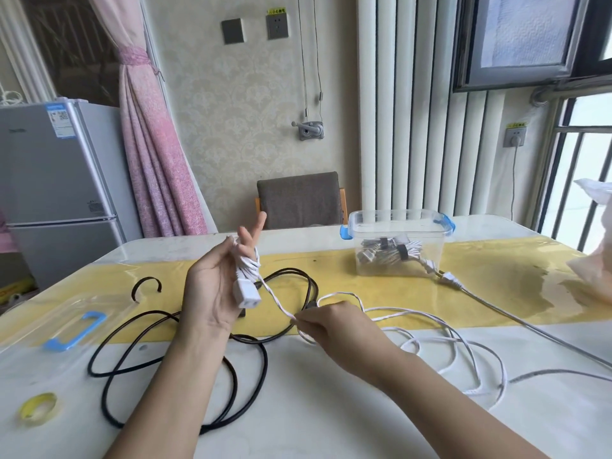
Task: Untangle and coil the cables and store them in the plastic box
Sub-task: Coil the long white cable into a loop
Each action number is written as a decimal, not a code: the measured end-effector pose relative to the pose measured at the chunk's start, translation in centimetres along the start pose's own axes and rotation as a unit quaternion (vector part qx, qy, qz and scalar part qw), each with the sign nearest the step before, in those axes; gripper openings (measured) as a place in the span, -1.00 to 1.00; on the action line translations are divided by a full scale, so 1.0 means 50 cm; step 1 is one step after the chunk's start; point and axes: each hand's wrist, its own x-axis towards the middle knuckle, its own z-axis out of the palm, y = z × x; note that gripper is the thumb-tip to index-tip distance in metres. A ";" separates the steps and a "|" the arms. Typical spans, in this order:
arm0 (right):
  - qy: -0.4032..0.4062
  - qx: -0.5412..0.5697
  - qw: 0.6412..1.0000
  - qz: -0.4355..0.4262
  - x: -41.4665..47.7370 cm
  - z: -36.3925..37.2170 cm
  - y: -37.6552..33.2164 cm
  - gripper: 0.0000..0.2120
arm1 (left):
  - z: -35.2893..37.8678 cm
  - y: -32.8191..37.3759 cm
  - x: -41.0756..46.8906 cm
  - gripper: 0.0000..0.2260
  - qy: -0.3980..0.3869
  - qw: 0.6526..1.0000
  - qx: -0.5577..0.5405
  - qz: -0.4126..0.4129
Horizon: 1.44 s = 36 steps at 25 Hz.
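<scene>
Head view: three loose cables (246,294), one box (400,230)

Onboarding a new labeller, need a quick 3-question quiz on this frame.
1. True or false: the black cable is already in the plastic box.
2. Which hand has the white cable wound around its fingers? A: left hand. B: right hand.
3. Fill in: the box lid lies on the table on the person's ____ side.
Key: 1 false; 2 A; 3 left.
</scene>
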 end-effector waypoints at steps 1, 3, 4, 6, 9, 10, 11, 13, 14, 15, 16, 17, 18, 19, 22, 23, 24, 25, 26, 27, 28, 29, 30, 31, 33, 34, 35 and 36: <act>-0.013 -0.006 1.000 -0.014 -0.002 0.000 -0.006 -0.70 | 0.005 -0.001 0.001 -0.63 0.038 0.997 0.059 0.035; -0.024 -0.009 0.999 -0.043 -0.003 -0.007 -0.014 -0.70 | 0.013 -0.013 0.002 -0.78 0.098 0.973 0.194 0.073; -0.025 0.000 0.998 -0.058 -0.003 -0.014 -0.017 -0.70 | 0.013 -0.022 0.002 -0.81 0.114 0.955 0.258 0.087; -0.025 0.015 0.996 -0.080 -0.004 -0.022 -0.019 -0.70 | 0.009 -0.038 0.007 -0.88 0.123 0.900 0.402 0.111; -0.031 -0.008 0.996 -0.086 -0.003 -0.024 -0.023 -0.76 | -0.022 -0.059 0.009 -0.79 0.096 0.725 0.669 0.133; -0.030 -0.015 0.996 -0.078 -0.002 -0.026 -0.022 -0.80 | -0.031 -0.064 0.009 -0.81 0.085 0.659 0.733 0.145; -0.022 -0.019 0.997 -0.069 -0.002 -0.031 -0.021 -0.83 | -0.040 -0.066 0.010 -0.85 0.076 0.601 0.780 0.155; 0.009 -0.028 0.998 -0.062 -0.001 -0.048 -0.019 -0.85 | -0.046 -0.063 0.008 -0.87 0.062 0.521 0.838 0.152; 0.029 -0.033 0.997 -0.062 -0.001 -0.059 -0.018 -0.86 | -0.046 -0.059 0.006 -0.85 0.062 0.494 0.856 0.140; 0.052 -0.039 0.996 -0.064 -0.002 -0.071 -0.017 -0.88 | -0.047 -0.055 0.005 -0.82 0.064 0.476 0.869 0.120; 0.081 -0.053 0.993 -0.065 -0.003 -0.083 -0.016 -0.91 | -0.047 -0.053 0.004 -0.80 0.064 0.465 0.878 0.092; 0.116 -0.072 0.988 -0.066 -0.003 -0.093 -0.012 -0.93 | -0.045 -0.052 0.002 -0.78 0.061 0.458 0.885 0.060; 0.156 -0.088 0.982 -0.067 -0.002 -0.100 -0.007 -0.92 | -0.042 -0.054 -0.001 -0.79 0.058 0.459 0.886 0.028; 0.192 -0.097 0.975 -0.059 -0.001 -0.105 -0.003 -0.88 | -0.040 -0.058 -0.003 -0.78 0.060 0.469 0.881 -0.006; 0.272 -0.105 0.956 -0.021 0.001 -0.121 0.012 -0.87 | -0.025 -0.066 -0.011 -0.65 0.064 0.531 0.839 -0.102; 0.295 -0.103 0.950 -0.005 0.000 -0.129 0.017 -0.90 | -0.015 -0.067 -0.016 -0.57 0.061 0.562 0.813 -0.138; 0.309 -0.093 0.946 0.018 -0.001 -0.139 0.026 -0.94 | -0.005 -0.065 -0.021 -0.50 0.055 0.599 0.778 -0.180; 0.309 -0.073 0.947 0.048 -0.002 -0.149 0.034 -0.95 | 0.006 -0.061 -0.027 -0.45 0.045 0.637 0.737 -0.223; 0.297 -0.047 0.950 0.085 -0.002 -0.155 0.043 -0.93 | 0.015 -0.055 -0.032 -0.43 0.026 0.672 0.691 -0.266; 0.283 -0.019 0.951 0.120 -0.002 -0.159 0.051 -0.93 | 0.024 -0.048 -0.038 -0.44 -0.003 0.699 0.645 -0.309; 0.276 0.010 0.950 0.148 0.000 -0.159 0.058 -0.93 | 0.029 -0.040 -0.043 -0.46 -0.039 0.718 0.601 -0.350; 0.278 0.048 0.944 0.170 0.002 -0.159 0.063 -0.92 | 0.030 -0.031 -0.046 -0.48 -0.077 0.735 0.553 -0.385; 0.285 0.104 0.934 0.188 0.004 -0.160 0.067 -0.90 | 0.030 -0.023 -0.047 -0.51 -0.117 0.754 0.495 -0.416; 0.287 0.180 0.918 0.203 0.006 -0.164 0.070 -0.86 | 0.029 -0.015 -0.047 -0.55 -0.158 0.775 0.421 -0.444; 0.277 0.330 0.873 0.229 0.009 -0.170 0.073 -0.80 | 0.029 -0.006 -0.046 -0.61 -0.245 0.806 0.259 -0.473; 0.265 0.371 0.857 0.238 0.009 -0.171 0.073 -0.77 | 0.029 -0.003 -0.048 -0.63 -0.282 0.814 0.206 -0.463; 0.248 0.387 0.854 0.243 0.010 -0.168 0.073 -0.74 | 0.030 -0.003 -0.051 -0.64 -0.307 0.823 0.182 -0.441; 0.231 0.387 0.858 0.246 0.010 -0.163 0.072 -0.71 | 0.032 -0.002 -0.054 -0.64 -0.322 0.834 0.173 -0.415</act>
